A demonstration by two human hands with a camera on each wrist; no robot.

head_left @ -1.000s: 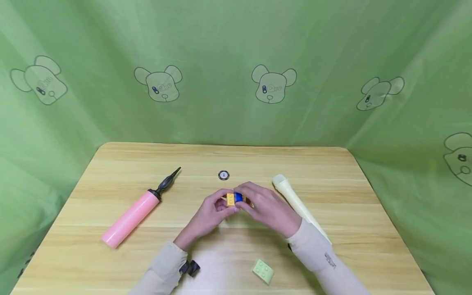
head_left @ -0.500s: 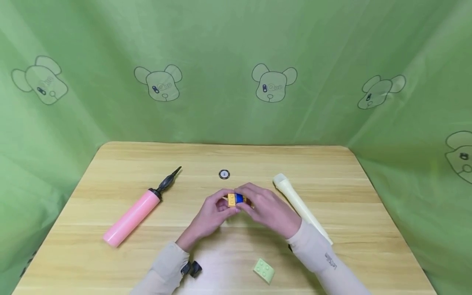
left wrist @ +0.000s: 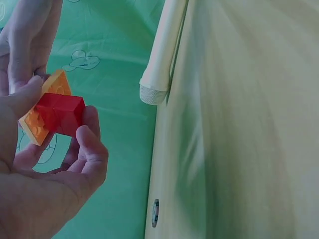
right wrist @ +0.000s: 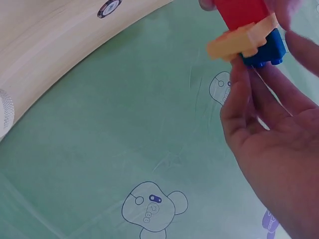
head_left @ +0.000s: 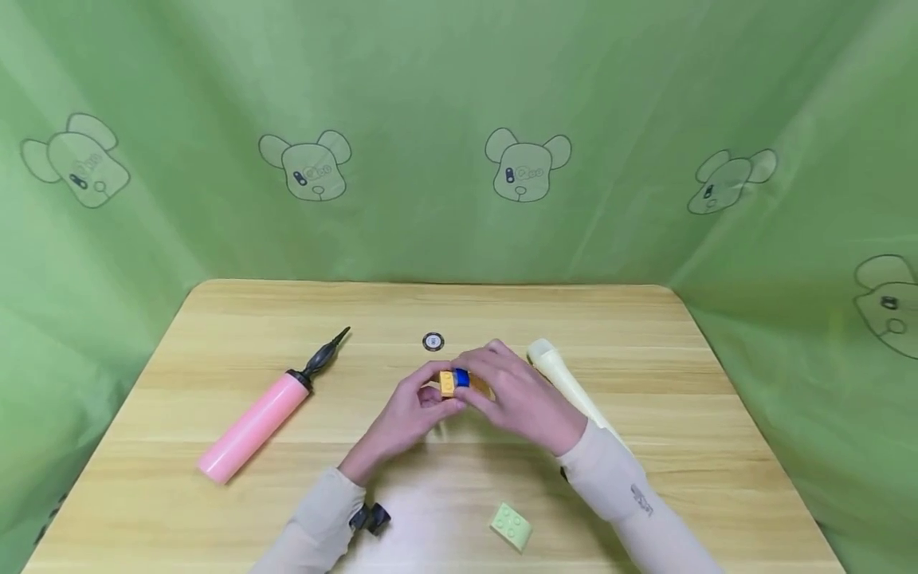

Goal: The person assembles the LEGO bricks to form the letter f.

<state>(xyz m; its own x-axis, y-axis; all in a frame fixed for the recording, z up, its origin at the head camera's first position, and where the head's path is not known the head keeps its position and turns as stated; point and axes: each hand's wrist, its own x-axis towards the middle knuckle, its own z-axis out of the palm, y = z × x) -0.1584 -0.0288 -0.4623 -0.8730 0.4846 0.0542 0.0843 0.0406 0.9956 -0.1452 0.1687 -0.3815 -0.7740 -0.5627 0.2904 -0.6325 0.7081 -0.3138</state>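
Both hands meet over the middle of the table around a small stack of toy building bricks. My left hand [head_left: 405, 414] holds its orange brick [head_left: 446, 383], which has studs on its face. A red brick [left wrist: 62, 113] is joined to the orange one, with left fingertips beside it in the left wrist view. On the other face sits a blue brick [right wrist: 266, 50], pinched by my right hand [head_left: 523, 399]. The right fingers cover part of the stack in the head view. A pale green brick [head_left: 511, 526] lies apart, nearer the table's front.
A pink hand pump [head_left: 254, 426] with a black nozzle lies at the left. A cream microphone [head_left: 570, 383] lies at the right, partly behind the right forearm. A round black-and-white chip [head_left: 433, 341] lies beyond the hands. Green curtain [head_left: 423, 215] surrounds the table [head_left: 287, 299].
The right fingers have shifted a little on the bricks, and the stack is slightly higher in view. Both hands keep their hold; the objects on the table stay in place.
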